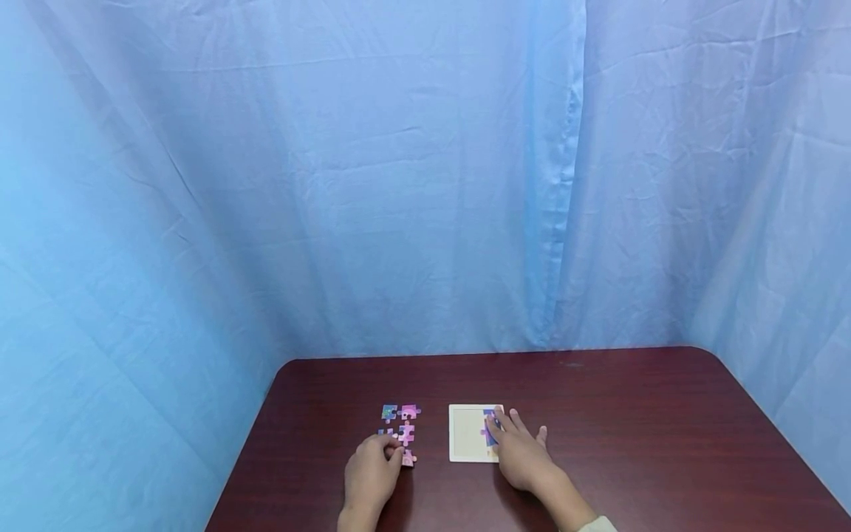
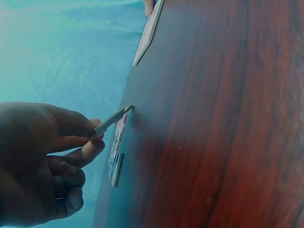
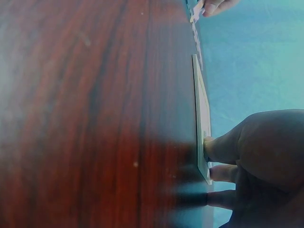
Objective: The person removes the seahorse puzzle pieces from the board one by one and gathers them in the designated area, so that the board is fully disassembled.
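My left hand (image 1: 372, 470) pinches a pink jigsaw piece (image 2: 112, 120) between thumb and fingers, lifted at a tilt just above the table in the left wrist view. Beyond it lie other loose jigsaw pieces (image 1: 407, 433), pink and blue, partly covered by that hand. To the right is a square cream puzzle tray (image 1: 465, 436) with a raised rim. Pieces with purple and yellow print (image 1: 490, 434) sit along its right side. My right hand (image 1: 524, 452) rests there with spread fingers, its fingertips touching the pieces and hiding part of them.
The dark red-brown wooden table (image 1: 638, 436) has rounded far corners. Light blue cloth (image 1: 412, 222) hangs behind it and along both sides. A gap of bare tabletop separates the loose pieces from the tray.
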The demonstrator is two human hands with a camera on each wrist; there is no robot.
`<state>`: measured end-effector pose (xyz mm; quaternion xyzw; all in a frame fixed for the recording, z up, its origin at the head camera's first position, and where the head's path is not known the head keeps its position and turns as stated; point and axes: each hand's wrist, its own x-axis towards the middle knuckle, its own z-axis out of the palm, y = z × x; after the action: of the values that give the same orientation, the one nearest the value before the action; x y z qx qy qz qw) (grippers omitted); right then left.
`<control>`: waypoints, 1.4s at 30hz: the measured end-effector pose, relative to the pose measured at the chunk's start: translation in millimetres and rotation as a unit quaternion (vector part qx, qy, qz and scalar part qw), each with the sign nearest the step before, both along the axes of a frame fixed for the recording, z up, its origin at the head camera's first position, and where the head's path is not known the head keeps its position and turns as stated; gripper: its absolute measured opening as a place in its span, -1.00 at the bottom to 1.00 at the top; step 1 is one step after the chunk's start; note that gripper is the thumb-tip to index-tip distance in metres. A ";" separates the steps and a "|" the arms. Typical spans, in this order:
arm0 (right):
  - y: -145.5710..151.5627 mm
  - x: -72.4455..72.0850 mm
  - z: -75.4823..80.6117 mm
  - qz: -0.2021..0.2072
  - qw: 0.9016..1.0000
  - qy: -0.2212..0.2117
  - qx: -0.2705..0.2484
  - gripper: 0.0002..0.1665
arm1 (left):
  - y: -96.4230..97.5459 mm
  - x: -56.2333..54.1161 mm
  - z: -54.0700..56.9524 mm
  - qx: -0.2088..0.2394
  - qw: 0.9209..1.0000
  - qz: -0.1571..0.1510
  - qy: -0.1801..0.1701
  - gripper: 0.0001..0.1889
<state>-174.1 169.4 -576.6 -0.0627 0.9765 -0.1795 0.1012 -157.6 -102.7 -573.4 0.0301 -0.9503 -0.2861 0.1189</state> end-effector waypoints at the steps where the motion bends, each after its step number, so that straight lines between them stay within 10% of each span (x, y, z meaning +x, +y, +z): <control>1: -0.2 -0.1 0.1 0.000 1.000 0.000 0.000 -0.36 | -0.3 -0.3 -0.3 -0.001 1.000 0.001 -0.001 -0.94; 16: -0.7 0.6 3.0 0.003 1.000 0.003 -0.002 -0.38 | 0.9 1.7 2.2 -0.002 1.000 -0.003 0.012 -0.91; 42: 8.9 -5.6 -2.5 0.005 0.999 0.034 -0.023 -0.38 | 47.0 3.2 3.8 0.009 0.992 -0.124 0.017 -0.91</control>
<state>-179.7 178.3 -579.2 -0.0757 0.9746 -0.1995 0.0675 -154.4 -55.7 -569.6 -0.0915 -0.9421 -0.3072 0.0989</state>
